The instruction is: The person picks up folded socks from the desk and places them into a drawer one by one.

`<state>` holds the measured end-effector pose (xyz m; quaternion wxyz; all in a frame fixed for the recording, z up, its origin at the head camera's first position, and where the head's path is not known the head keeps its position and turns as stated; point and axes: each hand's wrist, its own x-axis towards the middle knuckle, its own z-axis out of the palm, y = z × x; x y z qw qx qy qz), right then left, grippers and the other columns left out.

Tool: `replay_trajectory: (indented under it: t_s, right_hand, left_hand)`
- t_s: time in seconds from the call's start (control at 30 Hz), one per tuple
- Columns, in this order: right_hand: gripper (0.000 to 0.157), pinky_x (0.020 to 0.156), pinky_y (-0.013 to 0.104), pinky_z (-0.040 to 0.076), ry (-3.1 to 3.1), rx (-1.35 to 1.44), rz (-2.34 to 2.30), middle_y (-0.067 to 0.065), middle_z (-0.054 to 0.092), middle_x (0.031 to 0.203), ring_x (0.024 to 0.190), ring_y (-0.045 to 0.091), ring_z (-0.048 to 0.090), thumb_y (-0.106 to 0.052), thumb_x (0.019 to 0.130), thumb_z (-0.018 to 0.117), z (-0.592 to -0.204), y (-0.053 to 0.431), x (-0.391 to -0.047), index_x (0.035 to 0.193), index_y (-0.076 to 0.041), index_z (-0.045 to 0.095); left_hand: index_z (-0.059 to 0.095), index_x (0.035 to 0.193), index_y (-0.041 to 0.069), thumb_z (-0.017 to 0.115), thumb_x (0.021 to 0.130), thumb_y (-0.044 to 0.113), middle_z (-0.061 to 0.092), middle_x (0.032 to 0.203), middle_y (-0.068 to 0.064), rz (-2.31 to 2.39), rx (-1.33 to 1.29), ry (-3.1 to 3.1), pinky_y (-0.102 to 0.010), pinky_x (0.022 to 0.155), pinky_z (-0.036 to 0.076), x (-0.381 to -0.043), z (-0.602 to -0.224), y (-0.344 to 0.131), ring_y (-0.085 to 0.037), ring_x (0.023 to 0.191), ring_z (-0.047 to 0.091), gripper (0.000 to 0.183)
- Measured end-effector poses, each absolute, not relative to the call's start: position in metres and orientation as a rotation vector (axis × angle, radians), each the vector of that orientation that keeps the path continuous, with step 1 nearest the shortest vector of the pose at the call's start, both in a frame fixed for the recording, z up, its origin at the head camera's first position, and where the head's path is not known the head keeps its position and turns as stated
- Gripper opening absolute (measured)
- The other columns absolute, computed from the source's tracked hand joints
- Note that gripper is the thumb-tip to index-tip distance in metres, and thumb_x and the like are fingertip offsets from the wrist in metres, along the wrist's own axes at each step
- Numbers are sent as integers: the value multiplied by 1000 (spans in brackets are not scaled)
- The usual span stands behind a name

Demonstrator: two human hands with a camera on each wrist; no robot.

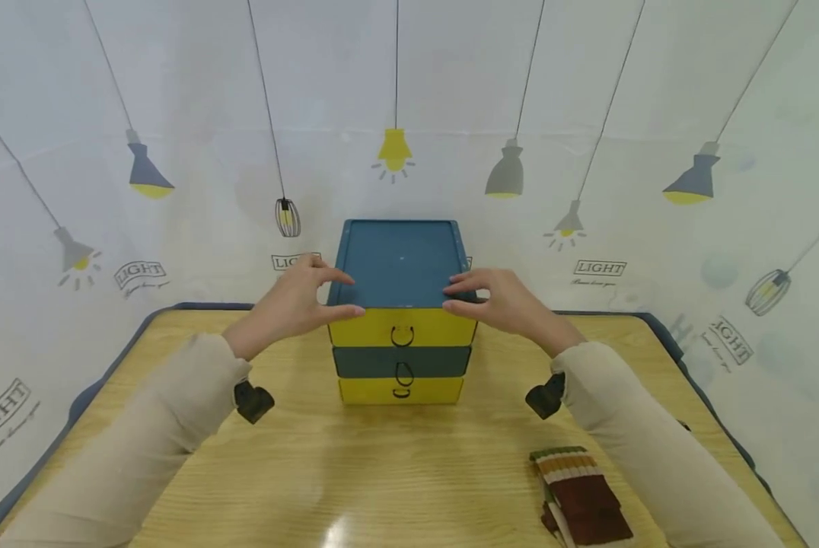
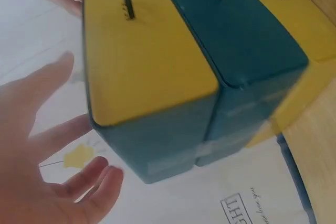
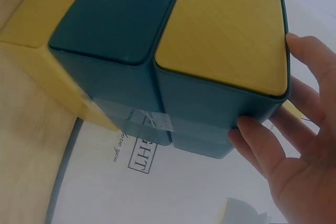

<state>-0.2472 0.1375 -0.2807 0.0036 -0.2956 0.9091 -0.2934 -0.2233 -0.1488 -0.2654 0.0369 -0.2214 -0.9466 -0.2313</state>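
Observation:
A small drawer unit (image 1: 403,262) with a teal top stands on the table against the backdrop. Its top and bottom drawers are yellow and the middle one is teal, each with a black loop handle (image 1: 402,337). My left hand (image 1: 303,297) is at the unit's upper left edge, thumb and fingers spread apart. In the left wrist view, that thumb stands clear of the yellow top drawer (image 2: 147,51). At the upper right corner, my right hand (image 3: 299,140) rests its thumb near the front edge and its fingers along the teal side. All three drawers look closed.
A folded striped knit textile (image 1: 584,495), green, tan and dark red, lies at the table's front right beside my sleeve. The wooden table (image 1: 279,464) has a dark blue edge. A white backdrop (image 1: 409,68) printed with lamps hangs behind and at the sides.

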Motion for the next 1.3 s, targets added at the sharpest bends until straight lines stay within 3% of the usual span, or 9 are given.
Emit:
replay_trajectory:
  t_s: [0.23,0.4,0.53,0.73,1.0,1.3]
  right_hand:
    - [35,90,36,42,2880,-944,-1254,10,46,129,120,24,40,-20,85,61,-297,140,-229,116,-4,59]
    - [20,79,30,49,2883,-1105,-1823,14,60,105,95,21,57,0,80,62,-326,130,-205,100,3,65]
    - [14,67,23,52,2771,-1116,-1839,12,63,91,78,18,61,1,81,61,-366,114,-196,94,3,67]
    - [25,74,26,51,2649,-825,-1690,15,61,100,87,23,61,-10,85,59,-407,88,-195,107,3,61]
    - [21,70,33,52,2351,-422,-2087,21,63,92,81,28,63,-1,83,59,-418,70,-194,102,9,61]
    - [25,73,34,51,2185,-386,-2065,23,63,94,81,22,64,-1,82,60,-416,79,-168,103,12,60]
  left_hand:
    - [60,115,9,66,79,36,39,122,-25,-745,-657,-3003,-39,72,49,-232,-270,-154,-29,93,54,45]
    - [62,111,9,68,77,31,38,123,-22,-895,-616,-2982,-38,71,51,-234,-272,-157,-30,93,56,41]
    - [64,106,7,70,77,28,38,124,-21,-1008,-588,-2947,-38,73,51,-234,-274,-160,-32,94,57,36]
    - [65,103,7,71,76,26,37,128,-18,-1125,-518,-2901,-40,75,50,-231,-280,-162,-33,99,55,34]
    - [65,103,7,71,75,26,38,126,-16,-1202,-488,-2876,-39,76,50,-231,-282,-159,-32,101,54,34]
    - [65,103,7,71,75,27,41,122,-15,-1175,-476,-2877,-38,73,51,-230,-282,-160,-31,100,54,35]
